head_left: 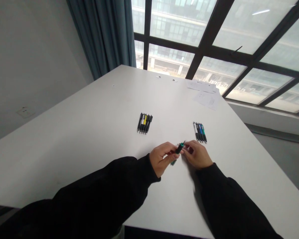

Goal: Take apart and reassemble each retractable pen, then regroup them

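Over the near part of the table, my left hand (163,157) is closed around a green-and-black pen (179,148). The pen's black grip tilts up and to the right, with a green ring and a thin point at its upper end. Part of its green barrel shows below my left fingers. Close beside that upper end, my right hand (198,154) is closed, its thumb and fingertips pinched together. What lies between those fingertips is too small to make out. Just beyond my right hand lies a row of pens (200,132) with white, blue and green barrels.
Another row of pens (145,123), mostly black with one yellow, lies left of centre on the white table (102,132). Sheets of paper (205,94) rest near the far right corner. Behind the table are a blue curtain (107,33) and large windows (174,59).
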`<state>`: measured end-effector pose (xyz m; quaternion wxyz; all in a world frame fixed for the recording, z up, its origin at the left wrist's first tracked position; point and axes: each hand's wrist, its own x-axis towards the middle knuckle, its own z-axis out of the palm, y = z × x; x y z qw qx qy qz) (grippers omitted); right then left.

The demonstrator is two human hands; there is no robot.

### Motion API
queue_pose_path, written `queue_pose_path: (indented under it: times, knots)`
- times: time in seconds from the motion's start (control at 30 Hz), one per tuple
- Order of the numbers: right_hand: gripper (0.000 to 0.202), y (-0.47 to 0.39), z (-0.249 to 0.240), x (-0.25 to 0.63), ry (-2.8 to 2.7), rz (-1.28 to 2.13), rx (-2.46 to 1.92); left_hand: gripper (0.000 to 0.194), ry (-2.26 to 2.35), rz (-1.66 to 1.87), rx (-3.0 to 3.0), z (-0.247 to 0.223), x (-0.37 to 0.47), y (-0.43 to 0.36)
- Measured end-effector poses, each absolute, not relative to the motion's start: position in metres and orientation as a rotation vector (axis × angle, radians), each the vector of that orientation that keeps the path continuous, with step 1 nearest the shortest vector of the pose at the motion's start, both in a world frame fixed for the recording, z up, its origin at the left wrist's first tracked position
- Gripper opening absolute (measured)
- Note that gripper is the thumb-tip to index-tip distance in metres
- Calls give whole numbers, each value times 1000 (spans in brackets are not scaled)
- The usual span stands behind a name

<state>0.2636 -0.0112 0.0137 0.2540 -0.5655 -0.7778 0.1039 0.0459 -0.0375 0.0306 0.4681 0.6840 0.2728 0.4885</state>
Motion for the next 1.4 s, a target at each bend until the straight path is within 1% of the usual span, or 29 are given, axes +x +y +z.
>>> queue_pose_path:
  times: [0.13, 0.37, 0.43, 0.5, 0.6, 0.73, 0.9, 1.1, 1.4]
  knots:
    - [17, -7, 11, 261, -2194, 285, -1506, 27, 678, 1195, 1530, 31, 46, -35]
    - [14, -10, 14, 261, -2210, 427, -1397, 29, 624, 1145, 1448, 26, 47, -29]
    - [14, -14, 12, 264, -2057, 587, -1410, 32, 597, 1087, 1444, 24, 47, -29]
    - [15, -19, 9, 267, -1806, 838, -1378, 35, 571, 981, 1399, 22, 46, -31]
    - [18, -24, 10, 271, -1519, 1157, -1158, 39, 497, 766, 1248, 18, 46, -36]
    - [23, -26, 20, 271, -1300, 1342, -875, 42, 419, 499, 1101, 11, 44, -41]
    - [22, -29, 31, 269, -1230, 1508, -773, 46, 427, 396, 1155, 5, 41, -39]
    - [14, -31, 27, 271, -1189, 1573, -684, 46, 431, 371, 1216, 4, 41, -37]
    - [21, -29, 26, 271, -1258, 1556, -741, 47, 432, 370, 1246, 4, 41, -37]
